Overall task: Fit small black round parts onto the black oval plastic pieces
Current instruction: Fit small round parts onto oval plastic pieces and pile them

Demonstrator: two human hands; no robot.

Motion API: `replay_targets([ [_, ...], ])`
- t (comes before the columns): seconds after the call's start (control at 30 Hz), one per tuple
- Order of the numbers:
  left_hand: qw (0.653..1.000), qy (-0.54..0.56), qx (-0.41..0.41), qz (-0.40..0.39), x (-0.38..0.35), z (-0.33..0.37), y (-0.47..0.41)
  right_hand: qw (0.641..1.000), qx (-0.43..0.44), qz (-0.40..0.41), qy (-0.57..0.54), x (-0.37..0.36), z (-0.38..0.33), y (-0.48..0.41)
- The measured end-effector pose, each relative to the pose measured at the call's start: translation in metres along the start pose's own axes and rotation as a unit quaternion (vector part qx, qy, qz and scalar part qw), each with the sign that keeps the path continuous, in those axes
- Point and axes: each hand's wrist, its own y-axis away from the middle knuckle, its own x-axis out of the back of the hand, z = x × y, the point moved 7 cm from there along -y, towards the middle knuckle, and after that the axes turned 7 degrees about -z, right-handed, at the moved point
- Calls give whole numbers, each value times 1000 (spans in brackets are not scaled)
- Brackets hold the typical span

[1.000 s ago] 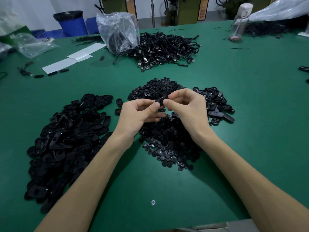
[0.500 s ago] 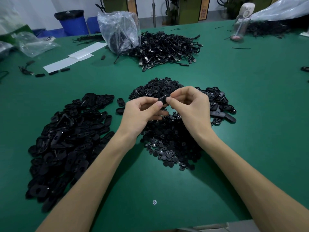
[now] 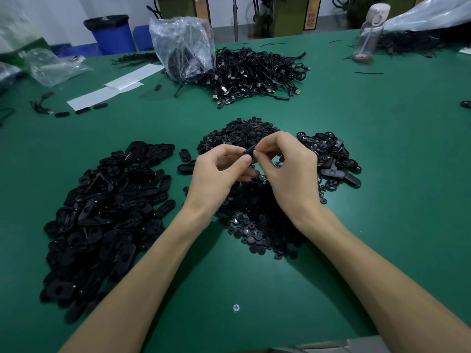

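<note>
Both hands meet above the middle of the green table [image 3: 382, 154]. My left hand [image 3: 216, 174] and my right hand [image 3: 285, 169] pinch one black oval piece [image 3: 250, 151] between thumbs and fingertips. Whether a round part sits in it is hidden by the fingers. Under the hands lies a heap of small black round parts [image 3: 257, 220]. A big pile of black oval pieces [image 3: 102, 212] lies at the left. A smaller pile of oval pieces [image 3: 331, 159] lies at the right.
A tangle of black cables [image 3: 254, 72] and a clear plastic bag [image 3: 183, 47] lie at the back. White paper sheets [image 3: 114, 90] lie back left. A clear bottle [image 3: 369, 34] stands back right. A screw head [image 3: 236, 307] shows in the table near the front edge.
Both hands have stayed together on the oval piece, lifting slightly. The fingers have shifted a little on it.
</note>
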Motion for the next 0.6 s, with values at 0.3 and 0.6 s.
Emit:
replay_targets([
  [0.3, 988, 125, 72, 47, 5, -14, 1, 976, 112, -34, 181, -18, -23, 4],
  [0.6, 986, 139, 75, 48, 12, -13, 0, 987, 92, -56, 117, -23, -24, 8],
])
